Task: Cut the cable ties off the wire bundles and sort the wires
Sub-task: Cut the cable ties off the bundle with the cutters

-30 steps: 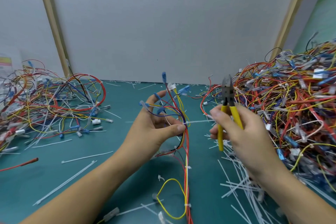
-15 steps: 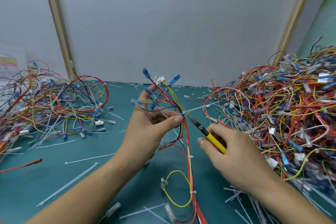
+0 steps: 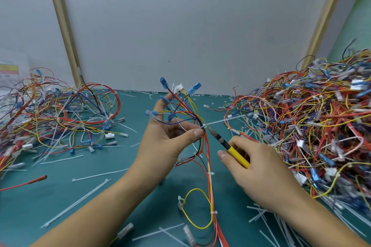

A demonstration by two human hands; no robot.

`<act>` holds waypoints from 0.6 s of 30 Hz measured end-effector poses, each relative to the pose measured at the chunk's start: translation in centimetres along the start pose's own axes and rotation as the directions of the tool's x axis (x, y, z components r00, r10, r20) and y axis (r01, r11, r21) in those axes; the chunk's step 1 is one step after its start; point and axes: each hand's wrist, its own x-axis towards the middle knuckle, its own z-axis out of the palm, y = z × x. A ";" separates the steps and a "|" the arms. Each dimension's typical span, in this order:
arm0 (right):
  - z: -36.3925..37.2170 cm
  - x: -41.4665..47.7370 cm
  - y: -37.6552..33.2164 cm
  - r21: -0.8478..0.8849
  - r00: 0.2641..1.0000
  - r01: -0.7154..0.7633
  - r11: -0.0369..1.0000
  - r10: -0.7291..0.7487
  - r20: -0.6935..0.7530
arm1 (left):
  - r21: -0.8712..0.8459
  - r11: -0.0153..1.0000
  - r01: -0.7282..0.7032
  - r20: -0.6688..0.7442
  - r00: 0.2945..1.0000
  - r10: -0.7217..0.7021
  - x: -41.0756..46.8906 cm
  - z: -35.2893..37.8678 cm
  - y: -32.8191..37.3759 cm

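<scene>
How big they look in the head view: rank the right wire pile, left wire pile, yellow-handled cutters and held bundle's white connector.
1. right wire pile
2. left wire pile
3. yellow-handled cutters, partly hidden in the right hand
4. white connector

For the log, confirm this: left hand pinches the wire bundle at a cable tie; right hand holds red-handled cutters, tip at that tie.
One error: the cutters are yellow-handled, not red, per the head view. Left hand, wire bundle, cable tie and right hand are as stated.
</scene>
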 end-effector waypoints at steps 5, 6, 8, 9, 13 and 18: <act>-0.2 0.0 0.0 0.009 1.000 -0.006 1.000 0.006 -0.004 | -0.024 1.000 -0.015 0.008 1.000 0.015 -0.2 0.2 0.2; -0.3 0.0 0.0 0.002 1.000 -0.010 1.000 0.010 -0.003 | -0.024 1.000 -0.015 0.007 1.000 0.015 -0.2 0.2 0.2; -0.4 0.0 -0.1 -0.008 1.000 -0.011 1.000 0.011 -0.001 | -0.015 1.000 -0.022 0.011 1.000 0.023 -0.2 0.3 0.2; -0.4 0.0 -0.1 -0.003 1.000 -0.012 1.000 0.012 0.000 | -0.006 1.000 -0.029 0.010 1.000 0.029 -0.1 0.3 0.2; -0.3 0.1 -0.2 0.159 0.999 -0.043 0.986 0.045 -0.011 | 0.016 1.000 -0.025 -0.003 1.000 0.025 -0.1 0.0 0.0; 0.3 0.4 -0.6 0.493 0.991 -0.130 0.860 0.128 0.038 | 0.107 0.994 0.008 0.039 0.999 -0.012 0.1 -0.2 -0.4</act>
